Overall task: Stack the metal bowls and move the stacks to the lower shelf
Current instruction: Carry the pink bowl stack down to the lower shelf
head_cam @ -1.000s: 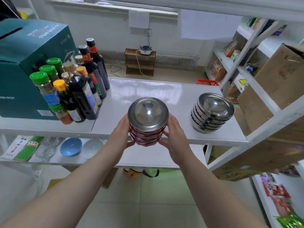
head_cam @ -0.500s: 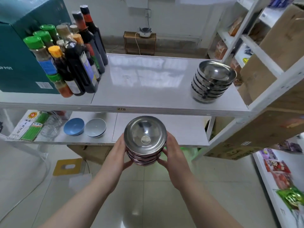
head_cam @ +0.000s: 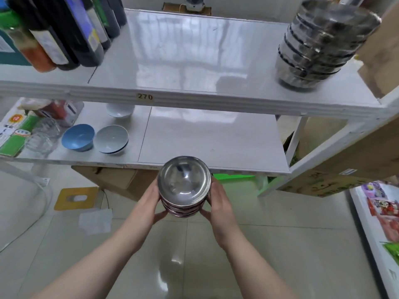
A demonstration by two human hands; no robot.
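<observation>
I hold a stack of several metal bowls (head_cam: 184,182) between both palms, in the air just in front of the lower shelf (head_cam: 211,143) and slightly below its front edge. My left hand (head_cam: 151,201) presses its left side and my right hand (head_cam: 218,201) its right side. A second stack of metal bowls (head_cam: 317,46) stands at the right end of the upper shelf (head_cam: 183,61), untouched.
Sauce bottles (head_cam: 64,33) crowd the upper shelf's left end. On the lower shelf's left part sit a blue bowl (head_cam: 78,137), a grey bowl (head_cam: 111,139), a white bowl (head_cam: 119,110), glass cups (head_cam: 43,134) and packets. A white upright (head_cam: 295,139) and cardboard boxes (head_cam: 356,160) stand on the right.
Both hands carried the bowl stack off the upper shelf and down to the lower shelf's front edge. My view dropped and moved closer to the shelves.
</observation>
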